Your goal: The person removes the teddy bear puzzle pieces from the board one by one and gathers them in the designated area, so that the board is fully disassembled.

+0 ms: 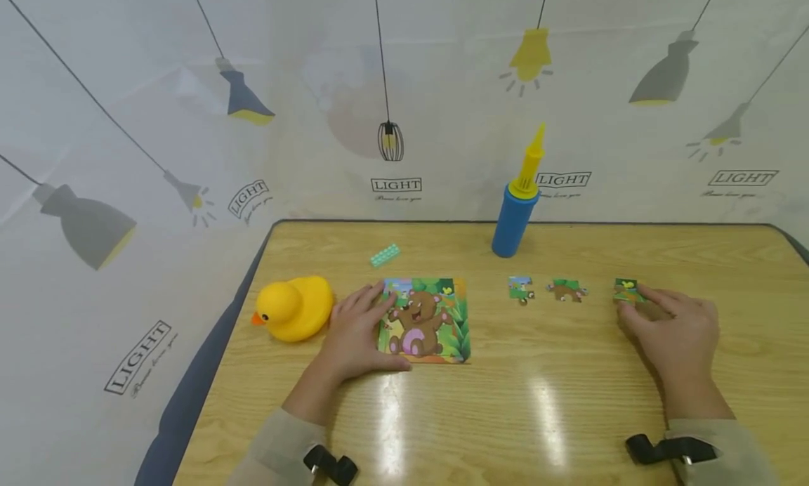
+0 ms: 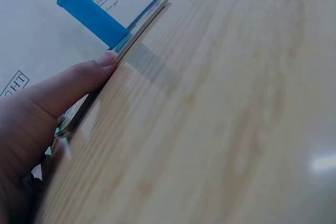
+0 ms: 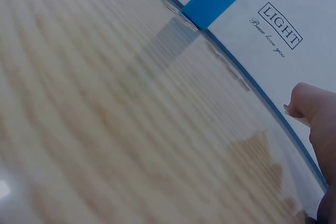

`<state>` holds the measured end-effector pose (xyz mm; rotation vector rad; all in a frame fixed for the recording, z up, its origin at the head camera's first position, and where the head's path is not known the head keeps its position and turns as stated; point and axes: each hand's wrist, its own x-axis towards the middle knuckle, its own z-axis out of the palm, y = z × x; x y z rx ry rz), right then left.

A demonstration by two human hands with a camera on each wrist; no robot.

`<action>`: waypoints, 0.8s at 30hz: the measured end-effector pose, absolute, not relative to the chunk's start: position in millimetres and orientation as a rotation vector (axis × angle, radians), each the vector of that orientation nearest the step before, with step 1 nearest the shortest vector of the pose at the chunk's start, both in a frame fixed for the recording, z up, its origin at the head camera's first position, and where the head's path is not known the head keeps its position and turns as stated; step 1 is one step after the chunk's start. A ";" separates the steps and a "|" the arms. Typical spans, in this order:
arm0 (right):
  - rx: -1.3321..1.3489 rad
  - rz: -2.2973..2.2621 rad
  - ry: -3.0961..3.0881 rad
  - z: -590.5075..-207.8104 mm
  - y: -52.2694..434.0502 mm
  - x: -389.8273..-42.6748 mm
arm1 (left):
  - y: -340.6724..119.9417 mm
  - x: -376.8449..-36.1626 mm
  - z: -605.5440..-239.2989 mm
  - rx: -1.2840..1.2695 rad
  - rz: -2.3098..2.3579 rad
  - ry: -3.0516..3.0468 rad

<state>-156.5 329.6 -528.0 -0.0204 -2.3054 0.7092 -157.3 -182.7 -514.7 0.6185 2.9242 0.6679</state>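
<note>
A bear jigsaw puzzle (image 1: 420, 321) lies in its tray on the table, in the middle of the head view. My left hand (image 1: 359, 335) rests at its left side, fingers stretched over the upper left corner and thumb along the bottom edge. In the left wrist view, the thumb (image 2: 79, 85) touches the tray's edge. Farther right, my right hand (image 1: 679, 331) pinches a puzzle piece (image 1: 626, 288) with a yellow bird between thumb and forefinger. Two loose pieces lie left of it: a bluish piece (image 1: 521, 288) and a brown and green piece (image 1: 567, 290). The right wrist view does not show the held piece.
A yellow rubber duck (image 1: 297, 308) sits just left of my left hand. Behind the puzzle lies a mint toy brick (image 1: 385, 255). A blue and yellow hand pump (image 1: 515, 219) stands upright near the table's back edge, before a lamp-patterned wall covering (image 1: 455, 121).
</note>
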 end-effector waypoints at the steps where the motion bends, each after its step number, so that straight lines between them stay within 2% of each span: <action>1: -0.036 0.712 -2.327 -527.5 330.6 -156.3 | -182.3 -157.4 -514.2 0.618 0.665 2.924; 12: -0.219 0.858 -2.579 -524.5 332.9 -153.9 | -182.0 -156.8 -512.9 0.609 0.655 2.920; 24: -0.159 0.839 -2.563 -520.9 329.3 -153.1 | -182.4 -157.1 -513.1 0.607 0.652 2.920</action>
